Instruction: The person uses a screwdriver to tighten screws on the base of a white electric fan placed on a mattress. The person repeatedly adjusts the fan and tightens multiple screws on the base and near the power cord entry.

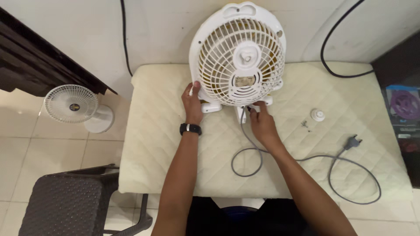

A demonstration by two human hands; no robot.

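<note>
A white box fan (238, 57) stands upright on a cream quilted pad (166, 131), its rear grille facing me. My left hand (192, 102), with a black band on the wrist, grips the fan's lower left edge. My right hand (261, 122) has its fingers at the bottom of the fan's back, where the grey power cord (249, 148) comes out. The cord loops across the pad and ends in a dark plug (352, 142). A small white round cap (317, 115) and a tiny screw (306, 125) lie to the right of my right hand.
A small white desk fan (76, 107) stands on the tiled floor at the left. A dark woven stool (61, 205) sits at the lower left. A black cable (334, 65) runs down the wall at the back right. A box with a purple picture (404, 109) lies at the right edge.
</note>
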